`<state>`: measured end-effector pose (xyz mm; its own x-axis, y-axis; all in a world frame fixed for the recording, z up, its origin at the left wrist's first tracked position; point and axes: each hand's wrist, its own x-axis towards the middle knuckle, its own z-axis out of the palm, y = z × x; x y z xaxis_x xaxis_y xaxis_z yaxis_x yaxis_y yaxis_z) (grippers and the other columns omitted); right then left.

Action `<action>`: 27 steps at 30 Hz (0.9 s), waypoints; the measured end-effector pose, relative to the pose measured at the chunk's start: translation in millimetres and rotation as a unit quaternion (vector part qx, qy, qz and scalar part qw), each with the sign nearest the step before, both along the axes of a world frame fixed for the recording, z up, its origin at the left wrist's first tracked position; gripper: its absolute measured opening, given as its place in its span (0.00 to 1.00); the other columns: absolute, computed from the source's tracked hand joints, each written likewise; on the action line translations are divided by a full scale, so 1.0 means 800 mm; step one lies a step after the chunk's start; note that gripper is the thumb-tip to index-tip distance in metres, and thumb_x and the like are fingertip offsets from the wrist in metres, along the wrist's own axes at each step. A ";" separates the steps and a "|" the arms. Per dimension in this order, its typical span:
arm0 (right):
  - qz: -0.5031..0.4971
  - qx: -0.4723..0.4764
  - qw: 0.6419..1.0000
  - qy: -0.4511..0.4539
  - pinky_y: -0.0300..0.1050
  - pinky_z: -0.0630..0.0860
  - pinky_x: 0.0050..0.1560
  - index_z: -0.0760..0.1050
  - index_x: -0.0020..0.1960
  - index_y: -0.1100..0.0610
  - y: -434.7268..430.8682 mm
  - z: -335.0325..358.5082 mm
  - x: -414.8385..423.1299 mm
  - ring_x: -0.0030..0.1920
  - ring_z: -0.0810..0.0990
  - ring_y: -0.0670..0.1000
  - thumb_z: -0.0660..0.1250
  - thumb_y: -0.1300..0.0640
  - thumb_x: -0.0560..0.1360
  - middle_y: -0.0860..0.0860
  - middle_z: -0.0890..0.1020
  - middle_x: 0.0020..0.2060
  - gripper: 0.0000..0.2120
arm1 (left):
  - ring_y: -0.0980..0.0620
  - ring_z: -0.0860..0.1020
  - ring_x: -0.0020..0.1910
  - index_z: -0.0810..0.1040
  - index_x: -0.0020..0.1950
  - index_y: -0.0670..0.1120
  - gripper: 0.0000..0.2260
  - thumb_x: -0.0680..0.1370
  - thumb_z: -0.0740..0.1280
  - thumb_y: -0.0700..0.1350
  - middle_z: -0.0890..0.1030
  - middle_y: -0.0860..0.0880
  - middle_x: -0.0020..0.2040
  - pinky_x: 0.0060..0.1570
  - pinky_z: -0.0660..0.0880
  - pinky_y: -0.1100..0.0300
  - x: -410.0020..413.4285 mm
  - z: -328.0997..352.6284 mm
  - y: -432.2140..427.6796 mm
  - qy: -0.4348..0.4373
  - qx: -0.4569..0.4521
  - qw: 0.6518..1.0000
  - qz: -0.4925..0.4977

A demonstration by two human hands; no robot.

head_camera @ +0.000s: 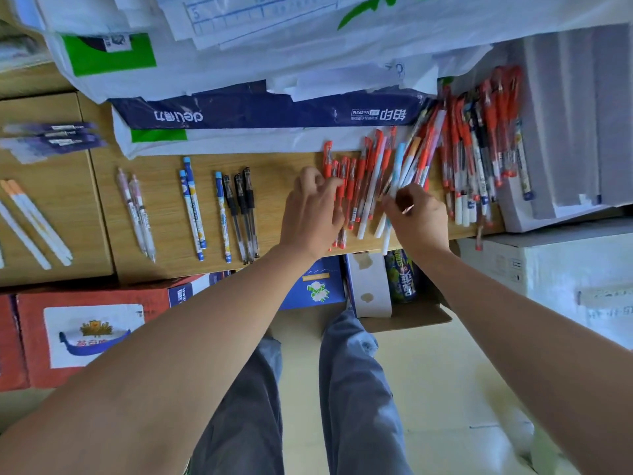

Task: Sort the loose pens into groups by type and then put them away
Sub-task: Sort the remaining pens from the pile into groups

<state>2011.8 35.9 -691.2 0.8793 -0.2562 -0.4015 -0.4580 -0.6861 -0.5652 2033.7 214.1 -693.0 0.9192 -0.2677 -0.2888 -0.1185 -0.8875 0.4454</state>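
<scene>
Pens lie in groups on a wooden desk [164, 217]. From the left: orange-capped white pens [34, 224], two pink patterned pens [138, 214], three blue-capped patterned pens [195, 207], three black gel pens [243, 214]. Several red gel pens [356, 180] lie in a row under my left hand [313, 210], whose fingers rest on them. My right hand [416, 217] pinches a fan of mixed pens [414, 162], white, light blue and red. A large unsorted pile of pens [479, 142], mostly red, lies to the right.
Reams of copy paper in a blue wrapper [267, 111] and plastic bags border the desk's far side. Purple packets [54, 138] lie far left. White boxes [565, 132] stand on the right. Below the desk edge sit a red carton [85, 330] and an open cardboard box [404, 313].
</scene>
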 end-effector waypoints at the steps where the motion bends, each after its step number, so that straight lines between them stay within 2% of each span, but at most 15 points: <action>1: 0.029 0.016 0.999 0.003 0.41 0.70 0.35 0.75 0.43 0.59 -0.001 0.001 -0.002 0.34 0.75 0.49 0.67 0.51 0.76 0.50 0.78 0.35 0.11 | 0.50 0.72 0.52 0.74 0.62 0.44 0.14 0.78 0.66 0.45 0.71 0.44 0.56 0.48 0.72 0.60 0.002 0.002 -0.005 0.016 -0.033 0.999 0.014; 3: 0.097 0.057 0.994 0.009 0.39 0.72 0.36 0.76 0.43 0.57 0.002 0.006 -0.007 0.34 0.76 0.45 0.69 0.51 0.75 0.47 0.79 0.35 0.10 | 0.55 0.72 0.42 0.76 0.56 0.44 0.11 0.80 0.62 0.49 0.74 0.47 0.50 0.39 0.66 0.66 0.004 0.008 -0.021 0.092 -0.122 0.986 0.066; 5: 0.134 0.095 0.986 0.016 0.37 0.73 0.37 0.77 0.42 0.56 0.008 0.011 -0.010 0.35 0.77 0.45 0.71 0.50 0.74 0.47 0.80 0.35 0.10 | 0.51 0.74 0.38 0.78 0.48 0.42 0.14 0.81 0.61 0.52 0.77 0.44 0.44 0.36 0.67 0.61 0.008 0.011 -0.035 0.151 -0.191 0.960 0.138; 6: 0.136 0.110 0.984 0.017 0.37 0.73 0.37 0.78 0.43 0.57 0.009 0.014 -0.010 0.35 0.78 0.45 0.71 0.49 0.73 0.47 0.81 0.35 0.10 | 0.47 0.76 0.39 0.78 0.47 0.40 0.15 0.81 0.61 0.51 0.78 0.42 0.42 0.36 0.68 0.57 0.010 0.012 -0.040 0.161 -0.198 0.953 0.161; 9: 0.092 0.079 0.993 0.003 0.40 0.76 0.35 0.80 0.44 0.56 0.002 0.014 -0.009 0.33 0.80 0.47 0.67 0.46 0.76 0.47 0.82 0.33 0.13 | 0.41 0.79 0.42 0.76 0.48 0.40 0.15 0.83 0.57 0.50 0.80 0.39 0.43 0.40 0.74 0.50 0.017 0.017 -0.041 0.184 -0.195 0.943 0.196; 11: 0.025 -0.013 1.000 -0.003 0.42 0.75 0.30 0.78 0.44 0.57 -0.009 0.009 -0.003 0.30 0.79 0.50 0.64 0.47 0.78 0.50 0.81 0.31 0.14 | 0.44 0.80 0.42 0.74 0.49 0.41 0.14 0.83 0.56 0.49 0.80 0.42 0.42 0.42 0.76 0.51 0.020 0.020 -0.036 0.196 -0.209 0.934 0.214; 14: -0.027 -0.107 0.993 0.032 0.38 0.67 0.26 0.78 0.45 0.58 -0.016 -0.003 0.006 0.31 0.77 0.53 0.66 0.45 0.77 0.53 0.80 0.33 0.16 | 0.51 0.80 0.36 0.72 0.48 0.43 0.12 0.84 0.55 0.49 0.77 0.50 0.37 0.38 0.76 0.54 0.020 0.021 -0.029 0.208 -0.212 0.930 0.218; 16: -0.020 -0.124 0.991 0.049 0.39 0.70 0.29 0.78 0.43 0.60 -0.011 -0.009 0.012 0.33 0.78 0.54 0.68 0.43 0.74 0.53 0.80 0.33 0.19 | 0.47 0.80 0.37 0.72 0.47 0.43 0.12 0.83 0.55 0.48 0.77 0.50 0.37 0.39 0.77 0.52 0.018 0.017 -0.027 0.211 -0.210 0.930 0.217; 18: -0.015 -0.133 0.989 0.059 0.41 0.72 0.30 0.76 0.40 0.60 -0.004 -0.014 0.018 0.33 0.78 0.54 0.69 0.41 0.72 0.53 0.79 0.33 0.21 | 0.41 0.81 0.40 0.72 0.46 0.43 0.12 0.83 0.56 0.48 0.79 0.45 0.39 0.42 0.79 0.46 0.015 0.012 -0.027 0.211 -0.213 0.929 0.216; 21: -0.016 -0.129 0.989 0.076 0.39 0.69 0.29 0.73 0.36 0.59 -0.001 -0.015 0.025 0.31 0.75 0.53 0.70 0.43 0.71 0.53 0.76 0.31 0.19 | 0.38 0.80 0.41 0.73 0.46 0.42 0.12 0.83 0.56 0.48 0.80 0.38 0.44 0.43 0.78 0.41 0.014 0.011 -0.029 0.212 -0.206 0.932 0.211; 25: -0.020 -0.120 0.989 0.089 0.37 0.68 0.27 0.71 0.33 0.59 -0.004 -0.013 0.026 0.27 0.73 0.52 0.70 0.45 0.70 0.52 0.75 0.28 0.19 | 0.41 0.78 0.40 0.75 0.46 0.41 0.14 0.83 0.56 0.48 0.80 0.39 0.42 0.43 0.76 0.46 0.019 0.015 -0.032 0.215 -0.186 0.938 0.200; 27: -0.011 -0.133 0.987 0.092 0.40 0.72 0.29 0.74 0.37 0.60 -0.002 -0.012 0.024 0.31 0.76 0.53 0.69 0.44 0.71 0.53 0.77 0.31 0.18 | 0.43 0.78 0.39 0.76 0.47 0.39 0.14 0.83 0.57 0.47 0.80 0.40 0.42 0.43 0.76 0.49 0.021 0.018 -0.033 0.224 -0.192 0.934 0.199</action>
<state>2030.6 34.1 -701.0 0.7909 -0.3932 -0.4689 -0.5529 -0.7876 -0.2721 2050.3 188.0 -678.5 0.7773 -0.0925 -0.6223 0.4627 -0.5861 0.6651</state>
